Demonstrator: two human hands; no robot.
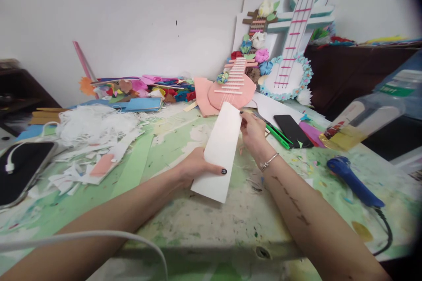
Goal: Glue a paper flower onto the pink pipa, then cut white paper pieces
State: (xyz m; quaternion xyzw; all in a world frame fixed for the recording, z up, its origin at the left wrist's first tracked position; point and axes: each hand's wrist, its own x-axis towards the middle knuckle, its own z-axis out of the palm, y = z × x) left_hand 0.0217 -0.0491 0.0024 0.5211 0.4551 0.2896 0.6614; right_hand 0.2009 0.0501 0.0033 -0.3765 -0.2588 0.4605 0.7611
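Observation:
A long white strip of card [222,145], narrower at its far end, is held tilted above the table. My left hand [198,167] grips its near left side, thumb across the top face and fingers hidden beneath. At the far right edge, my right hand [253,131] pinches the strip between curled fingers. Just beyond it stands a pink paper lute [232,88] with pale bars. Green pens [278,135] and a black phone [292,131] lie to the right of my right hand.
A blue glue gun [354,181] with a cord and a bottle of yellow liquid [362,109] are at the right. White paper scraps [95,127] and another phone [24,173] lie left. A white cable [132,233] crosses my left forearm. Larger paper instruments [292,52] lean on the wall.

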